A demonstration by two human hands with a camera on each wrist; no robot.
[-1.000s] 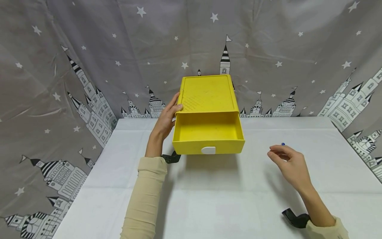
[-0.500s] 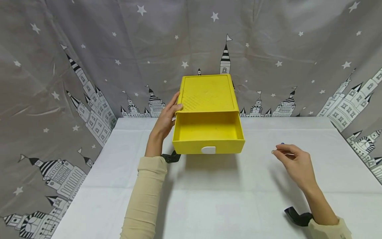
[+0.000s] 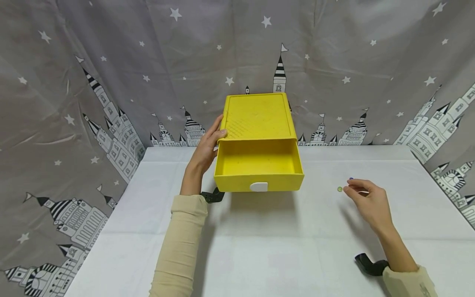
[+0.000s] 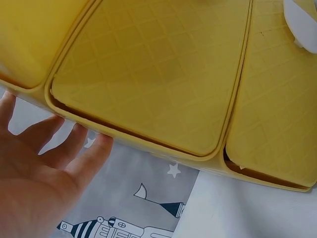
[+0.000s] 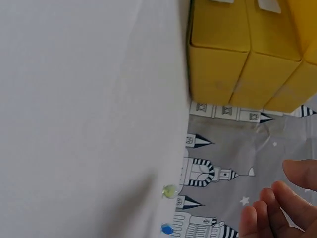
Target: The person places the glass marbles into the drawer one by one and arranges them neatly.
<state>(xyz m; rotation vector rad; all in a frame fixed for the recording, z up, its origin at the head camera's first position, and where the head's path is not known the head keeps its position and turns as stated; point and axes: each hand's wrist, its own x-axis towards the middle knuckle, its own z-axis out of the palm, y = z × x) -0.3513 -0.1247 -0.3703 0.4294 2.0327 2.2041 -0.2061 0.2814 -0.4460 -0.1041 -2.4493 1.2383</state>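
A yellow drawer cabinet [image 3: 256,117] stands at the table's far side with its top drawer [image 3: 259,159] pulled out; lower drawers [image 4: 148,74] are pushed in, as the left wrist view shows. My left hand [image 3: 203,152] rests against the cabinet's left side, its fingertips touching the side and its thumb at the top edge. To the right, my right hand [image 3: 369,204] hovers over the table with loosely bent fingers, nothing between thumb and fingers. Just left of its fingertips lies a small greenish marble [image 3: 339,189]. A blue marble [image 5: 167,228] lies close by, partly hidden by the fingers in the head view.
A white cloth [image 3: 267,255] covers the table. Behind it hangs a grey curtain [image 3: 208,49] printed with castles and stars. White handles [image 3: 259,187] stick out from the drawer fronts. Black camera mounts [image 3: 371,266] sit at both wrists.
My right hand has shifted slightly to the right, and the greenish marble, hidden before, now shows beside its fingertips. The left hand and the cabinet have stayed in place.
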